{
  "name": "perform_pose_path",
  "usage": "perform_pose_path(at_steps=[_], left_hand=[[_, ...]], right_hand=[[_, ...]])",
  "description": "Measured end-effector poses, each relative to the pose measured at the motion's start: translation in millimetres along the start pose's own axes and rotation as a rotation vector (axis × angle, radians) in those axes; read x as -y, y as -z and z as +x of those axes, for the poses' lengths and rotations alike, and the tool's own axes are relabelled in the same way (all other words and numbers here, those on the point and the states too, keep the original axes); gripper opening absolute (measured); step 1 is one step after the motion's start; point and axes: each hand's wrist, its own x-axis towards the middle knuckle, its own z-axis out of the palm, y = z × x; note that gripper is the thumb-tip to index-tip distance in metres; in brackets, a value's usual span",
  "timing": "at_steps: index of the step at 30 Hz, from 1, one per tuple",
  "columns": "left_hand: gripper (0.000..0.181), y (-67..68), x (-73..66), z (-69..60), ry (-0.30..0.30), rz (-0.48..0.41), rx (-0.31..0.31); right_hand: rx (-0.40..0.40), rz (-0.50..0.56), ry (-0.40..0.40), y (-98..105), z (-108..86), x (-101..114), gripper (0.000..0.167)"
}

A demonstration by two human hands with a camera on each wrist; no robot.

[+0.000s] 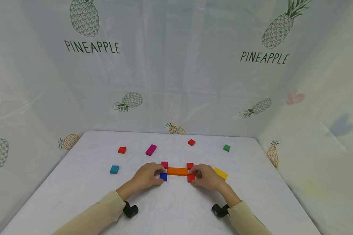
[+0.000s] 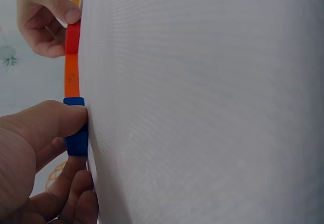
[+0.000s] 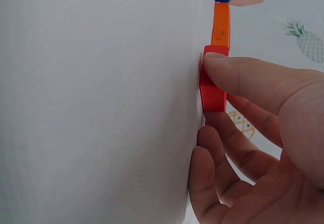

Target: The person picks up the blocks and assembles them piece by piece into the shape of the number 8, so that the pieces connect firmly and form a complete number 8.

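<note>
An orange block (image 1: 177,171) lies crosswise between small blocks at its two ends. At its near left corner my left hand (image 1: 148,175) pinches a blue block (image 1: 163,177), the thumb on its near face in the left wrist view. My right hand (image 1: 206,177) grips a red block (image 1: 191,178) at the near right corner, the thumb against it in the right wrist view. Behind these stand a pink block (image 1: 164,164) at the far left corner and another red block (image 1: 190,165) at the far right corner.
A yellow block (image 1: 221,173) lies just beyond my right hand. Farther back are a magenta block (image 1: 151,150), a red block (image 1: 122,150), another red one (image 1: 191,142) and a green block (image 1: 226,148). A teal block (image 1: 114,169) is at the left.
</note>
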Motion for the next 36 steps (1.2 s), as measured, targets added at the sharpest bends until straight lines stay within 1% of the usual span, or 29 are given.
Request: perform_pose_path(at_steps=[12,28,36], left_hand=[[0.028,0.8,-0.1,-1.3,-0.008,0.001,0.001],[0.028,0.8,0.4,-1.3,-0.006,-0.017,0.002],[0.028,0.1,1.8,-0.3,-0.011,-0.012,0.003]], right_hand=[[0.0,0.004,-0.02,0.7,-0.2,1.6,0.028],[0.007,-0.001,-0.009,2.0,-0.8,2.9,0.03],[0.002,-0.006,0.016,2.7,-1.8,-0.6,0.032]])
